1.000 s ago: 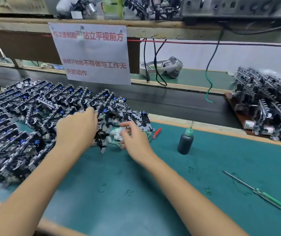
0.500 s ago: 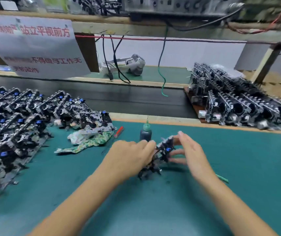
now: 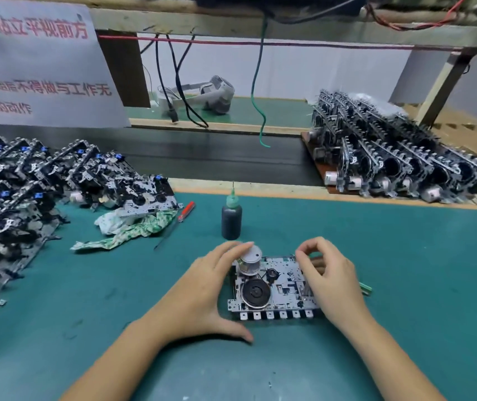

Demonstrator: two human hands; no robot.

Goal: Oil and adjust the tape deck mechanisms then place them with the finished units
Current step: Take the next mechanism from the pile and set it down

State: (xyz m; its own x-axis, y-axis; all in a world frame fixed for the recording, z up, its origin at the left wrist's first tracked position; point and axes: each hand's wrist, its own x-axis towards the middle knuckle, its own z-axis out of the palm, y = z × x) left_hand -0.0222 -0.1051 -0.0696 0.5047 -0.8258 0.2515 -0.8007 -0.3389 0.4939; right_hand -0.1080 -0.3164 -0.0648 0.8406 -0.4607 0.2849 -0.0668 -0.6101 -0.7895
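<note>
Green mat (image 3: 405, 285) carries one deck (image 3: 272, 287) lying flat, motor (image 3: 250, 260) up, just in front of the oil bottle (image 3: 231, 217). The left hand (image 3: 199, 293) cups the deck's left edge, fingers spread wide, fingertips against the motor, thumb stretched along the near edge. The right hand (image 3: 328, 273) rests on the deck's right side, forefinger and thumb curled into a pinch at its far corner; what they pinch is too small to tell. Left of the bottle lie a rag (image 3: 133, 230), a red screwdriver (image 3: 181, 219) and a heap of decks (image 3: 29, 183). Right of the bottle and behind it, a board (image 3: 308, 146) holds rows of upright decks (image 3: 399, 157).
</note>
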